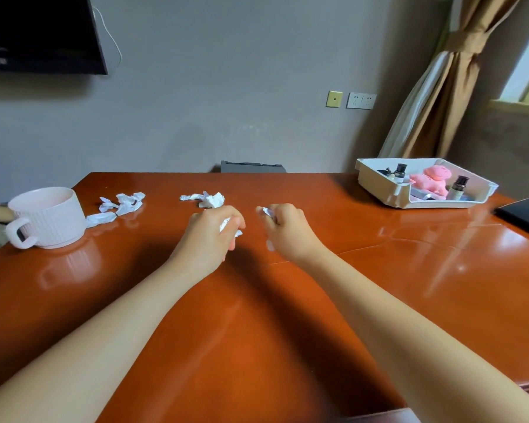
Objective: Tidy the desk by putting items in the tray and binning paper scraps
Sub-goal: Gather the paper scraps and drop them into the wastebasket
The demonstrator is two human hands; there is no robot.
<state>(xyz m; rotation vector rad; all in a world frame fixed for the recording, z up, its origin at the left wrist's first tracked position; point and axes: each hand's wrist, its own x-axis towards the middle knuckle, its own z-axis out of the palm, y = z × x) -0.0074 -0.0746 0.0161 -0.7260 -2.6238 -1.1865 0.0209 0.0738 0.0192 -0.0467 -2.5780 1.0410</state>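
Observation:
Over the middle of the red-brown desk (287, 315), my left hand (209, 232) grips a crumpled white paper scrap (226, 225) in curled fingers. My right hand (287, 228) is curled round another white scrap (268, 212) that sticks out at its knuckles. More crumpled scraps lie just beyond my left hand (206, 199) and further left (126, 203), with one flat scrap (101, 218) beside the mug. A white tray (376, 181) stands at the far right; it holds a pink toy (431, 180) and two small dark-capped bottles (457, 187).
A pale pink ribbed mug (48, 218) stands at the desk's left edge. A dark flat object (524, 213) lies at the right edge near the tray. A grey box-like thing (252, 167) shows behind the desk's far edge, against the wall.

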